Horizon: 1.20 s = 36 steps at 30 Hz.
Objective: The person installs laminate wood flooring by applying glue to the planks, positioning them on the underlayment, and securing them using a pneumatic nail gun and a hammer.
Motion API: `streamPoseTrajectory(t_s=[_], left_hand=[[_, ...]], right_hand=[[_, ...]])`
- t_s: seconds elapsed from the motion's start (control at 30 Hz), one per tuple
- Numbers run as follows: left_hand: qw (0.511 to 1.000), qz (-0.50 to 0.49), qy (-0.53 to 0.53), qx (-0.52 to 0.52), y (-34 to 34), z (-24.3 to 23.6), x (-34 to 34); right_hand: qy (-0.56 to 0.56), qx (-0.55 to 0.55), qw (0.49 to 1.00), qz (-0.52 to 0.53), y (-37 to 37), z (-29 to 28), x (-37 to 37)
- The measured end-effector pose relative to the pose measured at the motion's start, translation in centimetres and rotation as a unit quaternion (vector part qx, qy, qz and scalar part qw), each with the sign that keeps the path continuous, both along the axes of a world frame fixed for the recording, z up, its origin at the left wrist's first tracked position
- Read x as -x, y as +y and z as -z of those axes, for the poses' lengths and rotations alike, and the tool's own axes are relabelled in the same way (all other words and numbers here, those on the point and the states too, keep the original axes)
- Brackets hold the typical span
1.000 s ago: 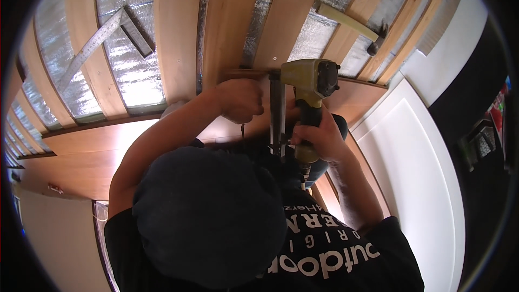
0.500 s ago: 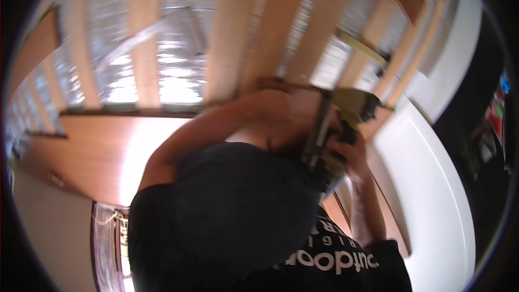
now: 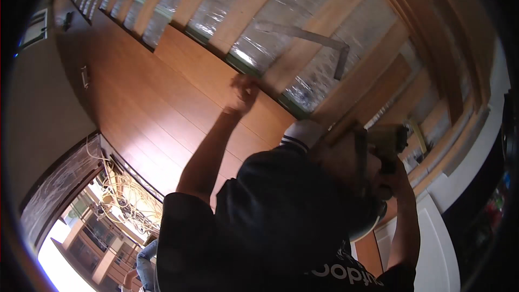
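The right hand grips the nail gun, long magazine fore-and-aft, well right of the left hand, curled loosely by the planks; whether empty, I can't tell.

L arm extended fwd, forearm slanting inward, L hand out front w/ fingers loosely bent, R forearm near-vert., R hand in shadow, closed in grip

From head height, we look down through one wide fisheye, close over the hands and wooden planks.
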<state>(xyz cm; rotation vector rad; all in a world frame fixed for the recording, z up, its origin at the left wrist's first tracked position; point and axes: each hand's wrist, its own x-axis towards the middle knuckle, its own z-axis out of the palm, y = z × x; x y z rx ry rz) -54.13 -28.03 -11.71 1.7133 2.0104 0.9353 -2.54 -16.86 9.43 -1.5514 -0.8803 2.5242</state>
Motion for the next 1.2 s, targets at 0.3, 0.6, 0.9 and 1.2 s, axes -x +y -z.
streamPoseTrajectory(t_s=[0.3, 0.6, 0.9, 1.2], left_hand=[[0.96, -0.118, 0.254, 0.028, -9.5, 4.7, 8.7], [0.966, -0.114, 0.217, 0.077, -9.0, 3.2, 8.4], [0.971, -0.113, 0.202, 0.065, -8.9, 2.7, 7.9], [0.969, -0.111, 0.212, 0.061, -9.0, 2.9, 8.0]], right_hand=[[-0.069, -0.019, 0.989, -0.133, 0.6, 1.2, 3.2], [-0.125, 0.003, 0.94, -0.318, 0.7, 3.1, 6.6], [-0.185, -0.034, 0.829, -0.527, 2.5, 3.2, 11.6], [-0.188, 0.016, 0.857, -0.479, 5.4, 2.6, 11.2]])
